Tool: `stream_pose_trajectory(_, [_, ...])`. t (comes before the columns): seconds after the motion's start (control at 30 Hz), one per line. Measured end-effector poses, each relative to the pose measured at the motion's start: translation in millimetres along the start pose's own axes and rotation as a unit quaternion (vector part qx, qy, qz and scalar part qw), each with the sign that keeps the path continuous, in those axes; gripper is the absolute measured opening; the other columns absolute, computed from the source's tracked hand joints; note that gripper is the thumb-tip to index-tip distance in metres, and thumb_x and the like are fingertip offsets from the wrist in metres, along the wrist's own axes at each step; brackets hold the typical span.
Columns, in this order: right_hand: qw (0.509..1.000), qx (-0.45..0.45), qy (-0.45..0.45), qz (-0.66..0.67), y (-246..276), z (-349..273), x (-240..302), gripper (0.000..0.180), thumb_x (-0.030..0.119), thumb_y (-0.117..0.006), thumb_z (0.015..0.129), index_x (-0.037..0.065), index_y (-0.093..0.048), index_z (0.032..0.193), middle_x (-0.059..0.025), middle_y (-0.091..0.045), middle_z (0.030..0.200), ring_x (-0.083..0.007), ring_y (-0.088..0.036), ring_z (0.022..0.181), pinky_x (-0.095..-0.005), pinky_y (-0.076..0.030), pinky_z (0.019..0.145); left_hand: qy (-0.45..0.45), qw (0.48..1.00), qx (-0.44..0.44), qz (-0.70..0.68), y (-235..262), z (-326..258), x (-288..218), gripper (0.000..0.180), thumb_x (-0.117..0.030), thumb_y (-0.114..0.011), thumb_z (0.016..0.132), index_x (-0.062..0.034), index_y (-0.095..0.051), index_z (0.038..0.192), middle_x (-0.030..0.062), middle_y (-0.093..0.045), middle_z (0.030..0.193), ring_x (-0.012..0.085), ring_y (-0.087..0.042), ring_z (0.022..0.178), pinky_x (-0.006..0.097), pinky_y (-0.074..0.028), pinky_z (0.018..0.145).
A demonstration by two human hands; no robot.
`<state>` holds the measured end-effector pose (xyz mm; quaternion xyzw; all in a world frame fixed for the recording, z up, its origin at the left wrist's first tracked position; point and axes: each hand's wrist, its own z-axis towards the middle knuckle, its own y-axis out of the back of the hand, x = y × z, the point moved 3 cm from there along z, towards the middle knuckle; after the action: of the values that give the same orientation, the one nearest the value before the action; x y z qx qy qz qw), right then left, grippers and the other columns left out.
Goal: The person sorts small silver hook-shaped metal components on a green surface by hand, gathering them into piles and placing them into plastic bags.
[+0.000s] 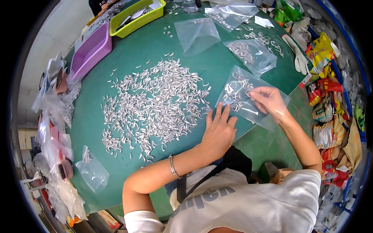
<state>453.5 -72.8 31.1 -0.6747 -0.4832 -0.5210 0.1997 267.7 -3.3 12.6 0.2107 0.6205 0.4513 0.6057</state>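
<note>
A clear plastic bag (263, 116) lies at the right front edge of the green table, with several silver metal rings (234, 88) on or in it; which, I cannot tell. My left hand (220, 130) rests open, palm down, its spread fingertips on the bag's near left edge. Over the bag, my right hand (269, 102) is closed in a pinch, thumb and forefinger on a silver ring (248, 93). To the left of both hands spreads a large pile of small curved silver metal pieces (163, 101).
Beyond the bag lie more clear bags (264, 64) of metal pieces and a white glove (300, 58). A purple bin (91, 52) and a yellow-green bin (138, 19) stand far left. A small bag (93, 173) lies near left. Colourful sacks (324, 112) line the right side.
</note>
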Motion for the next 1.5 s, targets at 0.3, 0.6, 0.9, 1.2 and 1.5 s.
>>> stream_pose_trajectory(0.3, [0.96, 0.0, -0.066, 0.273, 24.9, -51.3, -18.6, 0.029, 0.018, -0.063, 0.086, -0.007, -0.061, 0.101, -0.0096, -0.062, 0.086, -0.01, -0.057, 0.061, -0.0199, -0.046, 0.043, 0.009, 1.0, 0.018, -0.009, 7.6, 2.7, -2.0, 0.032, -0.009, -0.062, 0.08, -0.0043, -0.053, 0.11, 0.0238, -0.038, 0.134, 0.0416, -0.03, 0.129, 0.053, -0.024, 0.102])
stream_pose_trajectory(0.6, [0.953, -0.042, -0.023, 0.298, 40.2, -79.7, -31.1, 0.027, 0.017, -0.061, 0.087, -0.007, -0.061, 0.101, -0.0114, -0.063, 0.085, -0.0119, -0.059, 0.062, -0.0211, -0.048, 0.044, 0.013, 1.0, 0.022, 0.005, 7.3, 3.4, -2.7, 0.03, -0.009, -0.062, 0.08, -0.0044, -0.056, 0.109, 0.0226, -0.039, 0.135, 0.04, -0.031, 0.13, 0.052, -0.023, 0.103])
stream_pose_trajectory(0.9, [0.962, -0.045, 0.005, 0.269, 39.6, -67.9, -36.6, 0.027, 0.018, -0.056, 0.091, -0.006, -0.061, 0.102, -0.0091, -0.063, 0.086, -0.01, -0.058, 0.065, -0.0201, -0.045, 0.046, 0.006, 1.0, 0.02, 0.002, 8.0, 2.9, -1.7, 0.029, -0.009, -0.062, 0.081, -0.0044, -0.056, 0.109, 0.0233, -0.039, 0.135, 0.0407, -0.03, 0.129, 0.052, -0.023, 0.103])
stream_pose_trajectory(1.2, [0.94, -0.247, 0.236, -0.023, 37.9, -56.9, -29.6, 0.023, 0.016, -0.05, 0.091, -0.001, -0.057, 0.106, -0.0066, -0.061, 0.095, -0.0108, -0.053, 0.076, -0.0261, -0.043, 0.064, 0.013, 1.0, 0.016, -0.016, 6.9, -1.0, -0.4, 0.029, -0.008, -0.061, 0.081, -0.0048, -0.055, 0.109, 0.0227, -0.041, 0.134, 0.0413, -0.031, 0.129, 0.058, -0.019, 0.103])
stream_pose_trajectory(1.5, [0.992, -0.103, 0.058, 0.048, 41.8, -62.3, -37.4, 0.015, 0.017, -0.056, 0.089, 0.004, -0.06, 0.082, 0.0032, -0.053, 0.067, -0.0048, -0.047, 0.062, -0.0201, -0.036, 0.058, 0.007, 0.999, -0.012, -0.036, 2.6, 6.5, -0.8, 0.053, -0.01, -0.065, 0.078, -0.0038, -0.042, 0.125, 0.0237, -0.036, 0.135, 0.0412, -0.03, 0.129, 0.055, -0.022, 0.105])
